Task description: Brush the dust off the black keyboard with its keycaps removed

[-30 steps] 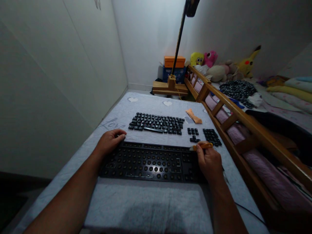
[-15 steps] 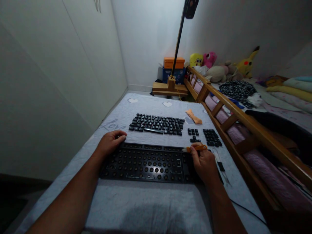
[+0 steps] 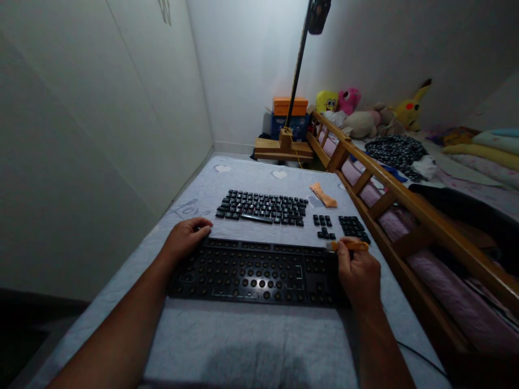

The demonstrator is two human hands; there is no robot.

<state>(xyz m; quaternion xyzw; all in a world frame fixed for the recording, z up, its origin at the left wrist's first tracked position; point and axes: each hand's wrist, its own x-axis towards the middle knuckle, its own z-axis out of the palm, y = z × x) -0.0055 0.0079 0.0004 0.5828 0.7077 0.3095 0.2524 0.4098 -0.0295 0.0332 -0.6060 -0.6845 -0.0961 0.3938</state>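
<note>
A black keyboard [image 3: 251,273] with its keycaps off lies flat on the cloth, its round switch mounts bare. My left hand [image 3: 187,236] is closed on its far left corner, thumb and fingers bent at the edge. Between the thumb and fingers of my right hand [image 3: 359,270] is a small brush with an orange handle [image 3: 357,246]. Its pale tip rests at the keyboard's far edge, toward the right end. That hand and wrist hide the keyboard's right end.
Beyond the keyboard lie removed keycaps [image 3: 263,208] in rows, with smaller groups [image 3: 322,220] and a number block [image 3: 353,228] to the right. An orange cloth strip [image 3: 323,195] lies farther back. A wooden bed rail [image 3: 377,186] borders the right side; a cable [image 3: 421,359] trails at lower right.
My right hand has moved right along the keyboard's far edge with the brush, uncovering more of the keyboard's right part. My left hand stays at the corner.
</note>
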